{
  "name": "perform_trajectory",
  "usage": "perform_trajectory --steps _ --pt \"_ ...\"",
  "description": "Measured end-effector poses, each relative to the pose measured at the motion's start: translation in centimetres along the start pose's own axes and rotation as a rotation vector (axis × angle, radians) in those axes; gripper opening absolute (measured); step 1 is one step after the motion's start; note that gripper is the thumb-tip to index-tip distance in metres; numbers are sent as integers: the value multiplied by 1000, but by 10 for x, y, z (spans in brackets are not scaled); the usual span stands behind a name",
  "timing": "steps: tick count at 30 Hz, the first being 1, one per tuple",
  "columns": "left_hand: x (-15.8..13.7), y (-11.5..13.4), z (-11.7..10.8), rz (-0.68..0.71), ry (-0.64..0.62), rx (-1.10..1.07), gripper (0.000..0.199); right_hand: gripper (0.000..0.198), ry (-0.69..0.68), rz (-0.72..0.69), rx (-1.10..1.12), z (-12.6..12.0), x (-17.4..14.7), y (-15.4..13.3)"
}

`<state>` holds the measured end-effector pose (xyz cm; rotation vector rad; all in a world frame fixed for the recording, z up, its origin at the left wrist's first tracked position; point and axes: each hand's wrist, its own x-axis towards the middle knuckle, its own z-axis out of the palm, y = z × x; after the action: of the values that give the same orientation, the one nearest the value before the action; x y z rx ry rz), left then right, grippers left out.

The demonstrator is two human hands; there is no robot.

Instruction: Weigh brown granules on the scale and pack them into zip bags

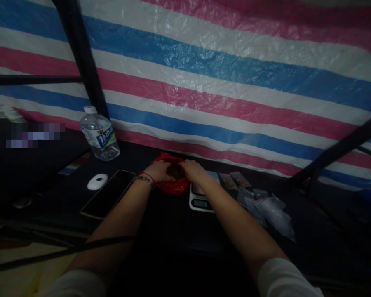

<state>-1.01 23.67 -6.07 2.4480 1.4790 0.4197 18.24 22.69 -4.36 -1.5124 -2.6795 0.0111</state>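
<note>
Both my hands reach into a red plastic bag lying on a dark table. My left hand and my right hand meet over a dark clump inside the bag, their fingers curled around it. A small digital scale sits just right of the bag, partly under my right wrist. Small clear packets lie in a row to the right of the scale, some holding dark contents.
A clear water bottle stands at the back left. A white oval object and a phone lie left of my left arm. A striped tarp hangs behind the table. Dark metal bars frame the scene.
</note>
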Motion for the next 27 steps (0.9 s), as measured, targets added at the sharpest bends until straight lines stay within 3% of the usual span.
perform_trajectory --steps 4,10,15,19,23,27 --pt "-3 10 -2 43 -105 -27 40 24 0 -76 98 7 4 -3" --pt "-3 16 -4 85 -102 -78 25 25 -19 -89 235 5 6 1" --pt "-4 16 -7 117 -110 -50 24 21 -71 -55 202 4 5 2" --pt "-4 13 -7 50 -119 -4 34 21 -38 -73 162 9 8 -2" --pt "-4 16 -8 39 -187 6 31 20 -90 -75 174 13 15 -3" --pt "-3 20 -12 73 -177 -28 30 19 -115 -32 255 14 17 2"
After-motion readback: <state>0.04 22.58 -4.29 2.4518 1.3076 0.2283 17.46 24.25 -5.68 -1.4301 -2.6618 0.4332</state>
